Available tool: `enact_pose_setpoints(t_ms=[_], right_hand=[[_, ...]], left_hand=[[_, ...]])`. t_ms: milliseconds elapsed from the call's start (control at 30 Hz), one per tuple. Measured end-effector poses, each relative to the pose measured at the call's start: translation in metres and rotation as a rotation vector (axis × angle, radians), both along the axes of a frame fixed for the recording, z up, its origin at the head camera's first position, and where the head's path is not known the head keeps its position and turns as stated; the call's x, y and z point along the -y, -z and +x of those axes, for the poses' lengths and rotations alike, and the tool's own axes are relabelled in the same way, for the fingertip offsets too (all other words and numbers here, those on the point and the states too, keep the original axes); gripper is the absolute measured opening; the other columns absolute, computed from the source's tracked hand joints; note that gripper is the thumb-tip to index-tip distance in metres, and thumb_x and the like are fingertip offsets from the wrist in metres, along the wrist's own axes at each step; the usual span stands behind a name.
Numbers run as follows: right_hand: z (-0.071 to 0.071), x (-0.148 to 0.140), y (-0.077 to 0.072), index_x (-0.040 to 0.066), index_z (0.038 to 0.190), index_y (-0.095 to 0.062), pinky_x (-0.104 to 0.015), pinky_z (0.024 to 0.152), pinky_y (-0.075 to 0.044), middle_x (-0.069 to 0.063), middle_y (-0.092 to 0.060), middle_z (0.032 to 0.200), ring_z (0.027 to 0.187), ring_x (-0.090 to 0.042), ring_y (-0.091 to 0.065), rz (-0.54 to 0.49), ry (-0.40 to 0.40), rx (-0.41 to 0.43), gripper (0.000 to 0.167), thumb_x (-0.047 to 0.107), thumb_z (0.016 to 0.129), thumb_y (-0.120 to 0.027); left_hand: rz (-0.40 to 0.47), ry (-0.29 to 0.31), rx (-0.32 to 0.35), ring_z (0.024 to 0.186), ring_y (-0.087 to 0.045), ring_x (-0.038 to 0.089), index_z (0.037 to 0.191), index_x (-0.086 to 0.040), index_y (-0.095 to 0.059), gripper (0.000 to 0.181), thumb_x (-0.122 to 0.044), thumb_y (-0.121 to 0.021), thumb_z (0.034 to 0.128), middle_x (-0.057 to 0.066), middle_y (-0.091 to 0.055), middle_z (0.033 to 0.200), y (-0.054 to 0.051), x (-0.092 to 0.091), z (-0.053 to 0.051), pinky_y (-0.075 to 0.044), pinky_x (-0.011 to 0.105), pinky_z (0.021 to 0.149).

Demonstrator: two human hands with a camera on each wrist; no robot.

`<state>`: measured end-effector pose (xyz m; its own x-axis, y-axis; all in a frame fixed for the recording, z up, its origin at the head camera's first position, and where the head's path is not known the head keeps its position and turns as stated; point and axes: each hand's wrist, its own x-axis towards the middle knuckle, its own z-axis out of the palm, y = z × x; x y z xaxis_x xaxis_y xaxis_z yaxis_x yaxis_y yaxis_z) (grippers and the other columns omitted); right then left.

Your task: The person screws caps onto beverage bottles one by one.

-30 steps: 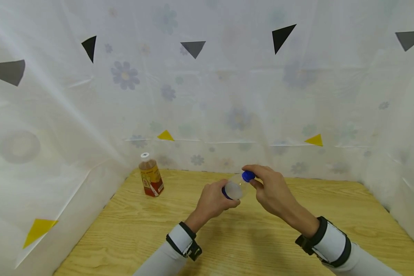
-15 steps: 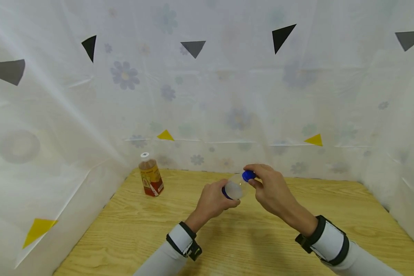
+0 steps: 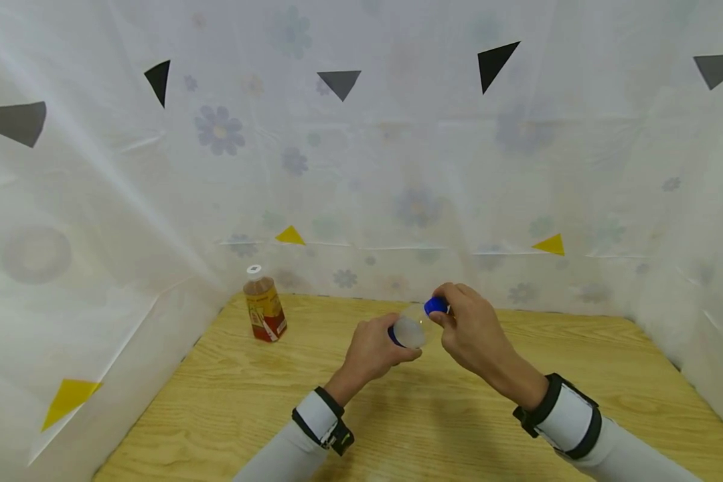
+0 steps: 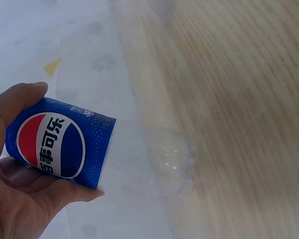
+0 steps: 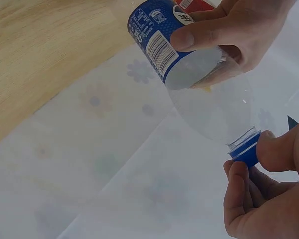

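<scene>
A clear plastic cola bottle (image 4: 139, 159) with a blue label is held tilted above the table, its neck pointing up and to the right in the head view. My left hand (image 3: 370, 348) grips it round the label (image 4: 65, 139). With thumb and fingers, my right hand (image 3: 472, 331) pinches the blue cap (image 3: 436, 306) at the bottle's mouth. In the right wrist view the cap (image 5: 246, 152) sits at the threaded neck (image 5: 240, 141); whether it is loose on the threads I cannot tell. The bottle looks to contain no liquid.
A second bottle (image 3: 265, 311) with a yellow and red label and a white cap stands upright at the table's back left. Pale flowered sheeting (image 3: 385, 167) walls the wooden table (image 3: 229, 402) at the back and both sides.
My right hand has shifted slightly and its fingers have turned round the cap, the cap tilting a little with them. The left hand and bottle stay nearly in place.
</scene>
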<state>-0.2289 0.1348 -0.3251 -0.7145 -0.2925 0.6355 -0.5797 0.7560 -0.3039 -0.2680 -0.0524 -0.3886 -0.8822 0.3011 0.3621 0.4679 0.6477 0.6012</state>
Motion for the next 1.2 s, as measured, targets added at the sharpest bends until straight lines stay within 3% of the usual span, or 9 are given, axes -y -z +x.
enact_pose_setpoints(t_ms=[367, 700, 833, 1000, 1100, 1200], right_hand=[[-0.003, 0.004, 0.002, 0.001, 0.098, -0.062, -0.035, 0.064, -0.047, -0.011, -0.063, 0.089, 0.076, -0.022, -0.056, -0.003, 0.042, -0.025, 0.011, 0.005, 0.092, -0.070], [-0.003, 0.006, 0.003, -0.001, 0.101, -0.062, -0.039, 0.067, -0.051, -0.014, -0.064, 0.093, 0.081, -0.026, -0.059, 0.005, 0.040, -0.026, 0.012, 0.006, 0.094, -0.069], [-0.002, 0.006, 0.005, -0.003, 0.108, -0.062, -0.045, 0.075, -0.054, -0.016, -0.064, 0.098, 0.090, -0.031, -0.061, 0.008, 0.035, -0.032, 0.016, 0.006, 0.096, -0.067], [0.003, 0.007, 0.008, -0.007, 0.132, -0.055, -0.059, 0.092, -0.049, -0.025, -0.063, 0.120, 0.113, -0.043, -0.057, -0.026, 0.032, 0.021, 0.040, 0.011, 0.099, -0.065], [0.005, 0.007, 0.008, -0.002, 0.145, -0.048, -0.065, 0.098, -0.042, -0.026, -0.060, 0.133, 0.121, -0.047, -0.053, -0.043, 0.018, 0.041, 0.053, 0.012, 0.097, -0.067], [0.006, 0.006, 0.008, 0.003, 0.147, -0.049, -0.065, 0.098, -0.041, -0.024, -0.061, 0.135, 0.120, -0.046, -0.054, -0.029, -0.004, 0.019, 0.054, 0.006, 0.096, -0.067]], left_hand=[[0.028, -0.004, -0.006, 0.084, -0.073, 0.021, 0.115, -0.008, -0.072, 0.050, -0.036, -0.089, 0.0768, 0.009, -0.076, 0.098, 0.002, -0.002, 0.000, -0.057, 0.027, 0.066], [0.047, 0.000, 0.029, 0.084, -0.073, 0.022, 0.116, -0.007, -0.071, 0.051, -0.035, -0.088, 0.0769, 0.010, -0.076, 0.100, 0.003, 0.000, -0.002, -0.057, 0.029, 0.066], [0.041, -0.002, 0.032, 0.083, -0.073, 0.022, 0.117, -0.007, -0.071, 0.051, -0.034, -0.088, 0.0771, 0.010, -0.075, 0.100, 0.003, 0.000, -0.003, -0.057, 0.028, 0.064], [0.042, -0.008, 0.041, 0.083, -0.073, 0.021, 0.119, -0.007, -0.071, 0.052, -0.034, -0.087, 0.0769, 0.010, -0.076, 0.101, 0.003, 0.000, -0.004, -0.057, 0.027, 0.064], [0.050, -0.008, 0.047, 0.083, -0.074, 0.021, 0.119, -0.007, -0.071, 0.053, -0.034, -0.088, 0.0765, 0.010, -0.076, 0.101, 0.002, 0.000, -0.004, -0.057, 0.027, 0.064], [0.055, -0.008, 0.057, 0.084, -0.073, 0.021, 0.120, -0.007, -0.071, 0.054, -0.034, -0.088, 0.0764, 0.010, -0.076, 0.101, 0.002, 0.001, -0.004, -0.057, 0.028, 0.064]])
